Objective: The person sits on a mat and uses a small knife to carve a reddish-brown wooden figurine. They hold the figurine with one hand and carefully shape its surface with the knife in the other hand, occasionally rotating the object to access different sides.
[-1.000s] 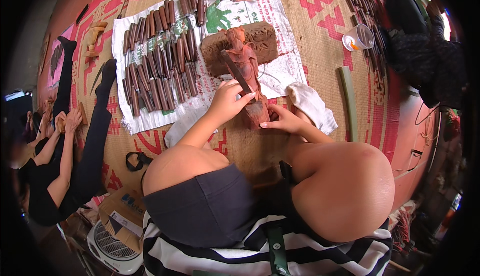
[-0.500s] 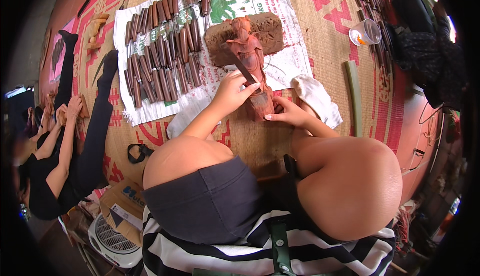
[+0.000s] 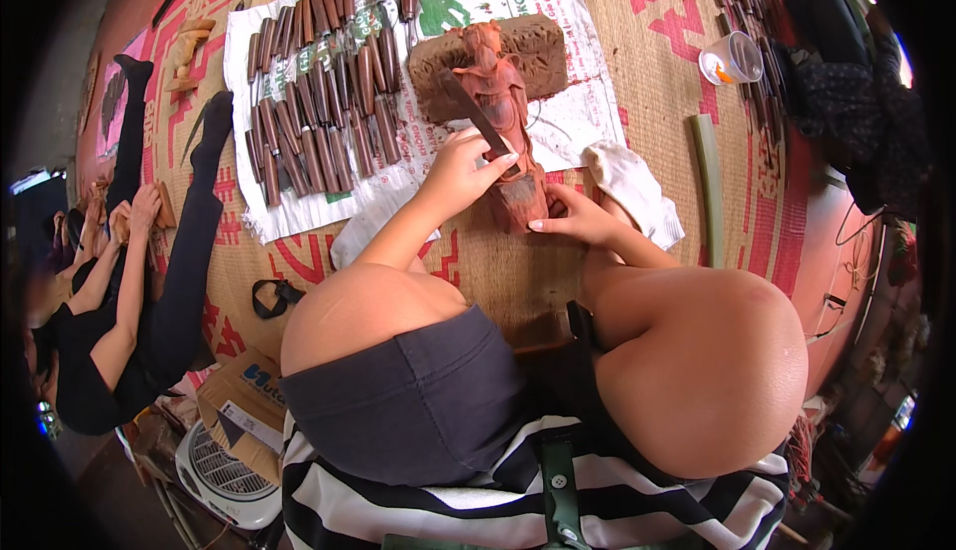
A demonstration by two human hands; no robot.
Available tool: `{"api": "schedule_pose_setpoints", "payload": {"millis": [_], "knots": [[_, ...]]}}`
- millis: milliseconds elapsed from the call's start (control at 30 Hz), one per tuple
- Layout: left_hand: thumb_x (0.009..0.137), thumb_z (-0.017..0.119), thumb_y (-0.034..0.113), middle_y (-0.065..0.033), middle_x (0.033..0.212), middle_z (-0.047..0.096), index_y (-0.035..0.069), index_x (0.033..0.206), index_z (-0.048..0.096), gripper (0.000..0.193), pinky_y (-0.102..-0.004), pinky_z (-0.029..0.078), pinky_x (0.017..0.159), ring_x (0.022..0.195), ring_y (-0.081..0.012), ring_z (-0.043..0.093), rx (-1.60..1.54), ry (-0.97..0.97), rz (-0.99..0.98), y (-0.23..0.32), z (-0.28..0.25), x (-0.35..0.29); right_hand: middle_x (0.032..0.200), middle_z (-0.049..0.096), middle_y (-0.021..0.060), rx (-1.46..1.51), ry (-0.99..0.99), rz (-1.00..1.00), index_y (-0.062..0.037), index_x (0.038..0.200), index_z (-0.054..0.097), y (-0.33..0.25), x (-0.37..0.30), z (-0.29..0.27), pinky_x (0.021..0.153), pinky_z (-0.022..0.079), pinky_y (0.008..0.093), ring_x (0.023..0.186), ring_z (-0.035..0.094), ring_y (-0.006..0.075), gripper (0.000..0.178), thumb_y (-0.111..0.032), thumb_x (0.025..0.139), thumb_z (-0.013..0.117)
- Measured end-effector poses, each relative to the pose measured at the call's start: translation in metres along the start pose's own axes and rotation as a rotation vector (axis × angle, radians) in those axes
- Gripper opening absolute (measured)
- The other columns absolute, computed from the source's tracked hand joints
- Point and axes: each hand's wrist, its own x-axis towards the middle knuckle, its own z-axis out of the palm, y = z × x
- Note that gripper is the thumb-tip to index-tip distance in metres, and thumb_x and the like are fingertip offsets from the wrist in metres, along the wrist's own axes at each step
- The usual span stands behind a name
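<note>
On red-patterned matting (image 3: 493,286), our left hand (image 3: 464,174) grips a flat tool (image 3: 469,103) across a carved figure (image 3: 509,107). Our right hand (image 3: 578,218) clasps the figure's base (image 3: 516,204).

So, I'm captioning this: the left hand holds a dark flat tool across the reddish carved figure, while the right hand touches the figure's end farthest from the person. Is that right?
Not quite: the head view shows the right hand at the near end of the reddish carved figure, not the far one. The left hand does hold the dark flat tool across it.
</note>
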Motion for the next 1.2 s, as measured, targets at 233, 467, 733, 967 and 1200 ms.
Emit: {"api": "schedule_pose_setpoints", "payload": {"millis": [233, 467, 733, 967, 1200], "knots": [[0.078, 0.065, 0.022, -0.0072, 0.087, 0.060, 0.007, 0.081, 0.066, 0.015, -0.0356, 0.040, 0.077, 0.080, -0.0263, 0.054, -0.194, -0.005, -0.101, -0.005, -0.001, -0.001, 0.098, 0.056, 0.0095, 0.012, 0.001, -0.004, 0.0016, 0.122, 0.044, -0.002, 0.001, 0.002, 0.077, 0.043, 0.0276, 0.087, 0.053, 0.0158, 0.075, -0.041, 0.069, 0.076], [0.078, 0.064, 0.021, -0.0078, 0.087, 0.060, 0.006, 0.081, 0.066, 0.016, -0.0355, 0.040, 0.077, 0.078, -0.0270, 0.054, -0.085, -0.033, -0.020, -0.007, -0.005, 0.000, 0.099, 0.056, 0.0096, 0.021, -0.008, 0.005, 0.0020, 0.122, 0.044, -0.002, 0.000, 0.002, 0.077, 0.043, 0.0274, 0.087, 0.053, 0.0159, 0.075, -0.041, 0.069, 0.076], [0.080, 0.065, 0.017, -0.0077, 0.089, 0.061, 0.005, 0.088, 0.066, 0.015, -0.0328, 0.041, 0.081, 0.088, -0.0221, 0.055, -0.332, -0.132, -0.276, -0.002, -0.004, -0.002, 0.098, 0.056, 0.0102, 0.002, 0.000, 0.004, 0.0021, 0.122, 0.044, -0.002, 0.000, 0.001, 0.078, 0.043, 0.0283, 0.087, 0.053, 0.0169, 0.075, -0.041, 0.069, 0.075], [0.081, 0.065, 0.015, -0.0061, 0.088, 0.061, 0.002, 0.088, 0.065, 0.015, -0.0306, 0.042, 0.080, 0.086, -0.0169, 0.055, -0.290, -0.111, -0.209, -0.004, -0.010, -0.001, 0.100, 0.057, 0.0114, 0.022, -0.010, 0.008, 0.0026, 0.123, 0.043, -0.003, 0.002, 0.001, 0.079, 0.043, 0.0290, 0.089, 0.054, 0.0176, 0.076, -0.041, 0.069, 0.075], [0.083, 0.063, 0.017, -0.0007, 0.088, 0.061, 0.002, 0.091, 0.065, 0.016, -0.0269, 0.042, 0.078, 0.082, -0.0093, 0.054, -0.617, -0.086, -0.396, -0.016, -0.006, -0.005, 0.101, 0.057, 0.0120, 0.010, -0.002, 0.009, 0.0028, 0.122, 0.044, 0.000, 0.001, 0.001, 0.079, 0.043, 0.0292, 0.089, 0.054, 0.0179, 0.076, -0.042, 0.070, 0.075]]}}
